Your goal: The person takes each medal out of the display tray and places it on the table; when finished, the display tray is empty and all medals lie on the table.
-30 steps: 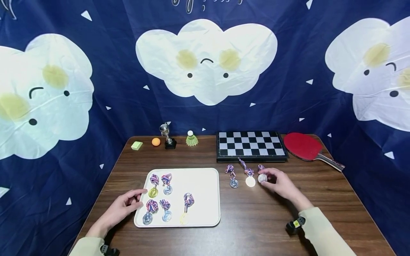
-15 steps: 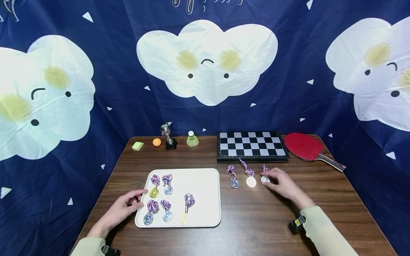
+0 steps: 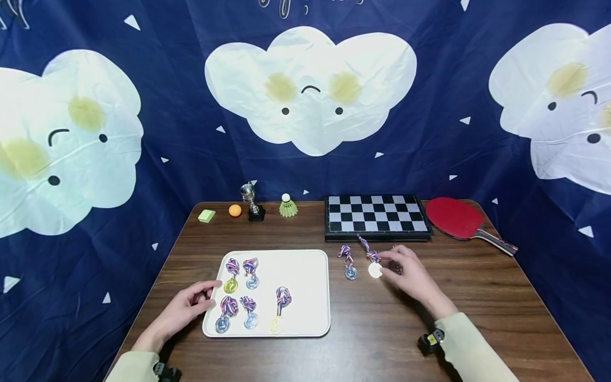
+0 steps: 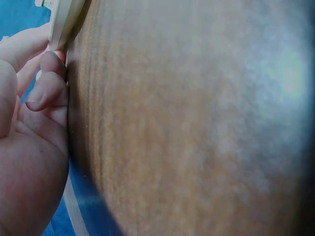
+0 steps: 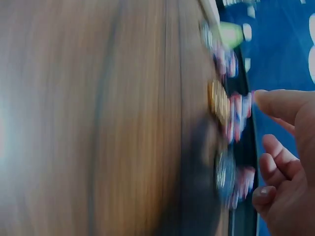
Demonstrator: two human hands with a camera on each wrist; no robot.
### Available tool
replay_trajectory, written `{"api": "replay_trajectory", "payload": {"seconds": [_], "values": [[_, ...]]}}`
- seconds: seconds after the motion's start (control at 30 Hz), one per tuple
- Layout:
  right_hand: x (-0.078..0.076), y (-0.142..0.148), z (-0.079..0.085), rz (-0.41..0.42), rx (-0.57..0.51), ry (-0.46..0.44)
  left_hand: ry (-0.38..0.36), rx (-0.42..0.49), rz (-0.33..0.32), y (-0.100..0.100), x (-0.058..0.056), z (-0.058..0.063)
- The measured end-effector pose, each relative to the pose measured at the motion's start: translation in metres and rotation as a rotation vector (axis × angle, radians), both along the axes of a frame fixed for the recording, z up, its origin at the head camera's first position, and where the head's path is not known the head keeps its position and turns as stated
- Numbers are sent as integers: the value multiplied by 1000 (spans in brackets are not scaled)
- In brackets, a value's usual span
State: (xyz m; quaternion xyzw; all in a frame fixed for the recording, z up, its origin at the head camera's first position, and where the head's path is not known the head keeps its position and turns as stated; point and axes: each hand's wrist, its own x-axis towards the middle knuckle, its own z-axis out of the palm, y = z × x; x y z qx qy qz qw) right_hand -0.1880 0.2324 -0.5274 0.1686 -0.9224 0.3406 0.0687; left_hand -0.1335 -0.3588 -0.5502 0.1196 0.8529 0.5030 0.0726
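My left hand (image 3: pixel 187 306) rests its fingertips on the left rim of a white tray (image 3: pixel 307 297). In the left wrist view, some of its fingers (image 4: pixel 47 91) bend beside the tray's edge. Several gold and silver medals with striped ribbons, such as a gold medal (image 3: pixel 231 285), lie in the tray. My right hand (image 3: pixel 415 276) hovers over the row right of the tray, thumb and index finger apart around a glare-whitened medal (image 3: pixel 375 270), gold-coloured in the right wrist view. A silver medal (image 5: pixel 225 172) sits mostly hidden under that hand; another silver medal (image 3: pixel 350 272) lies to its left.
Along the table's back edge stand a green block (image 3: pixel 206 216), an orange ball (image 3: pixel 235 210), a trophy cup (image 3: pixel 251 201) and a shuttlecock (image 3: pixel 288 206). A checkered board (image 3: pixel 377 215) lies behind the medal row, with a red table tennis paddle (image 3: pixel 455 217) at its right.
My right hand has let go of the rightmost silver medal, after shifting it slightly right, and has moved left to the middle medal. The left hand stays at the tray.
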Motion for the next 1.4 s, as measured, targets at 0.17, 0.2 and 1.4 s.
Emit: {"api": "replay_trajectory", "payload": {"seconds": [0.17,0.2,1.4], "values": [[15,-56,4,167,-10,26,9,-11,-4,-1,-2,-4],[19,-69,5,203,1,37,10,-12,-4,-2,-3,-4],[65,-228,-6,539,259,178,23,-23,-14,0,0,1]]}}
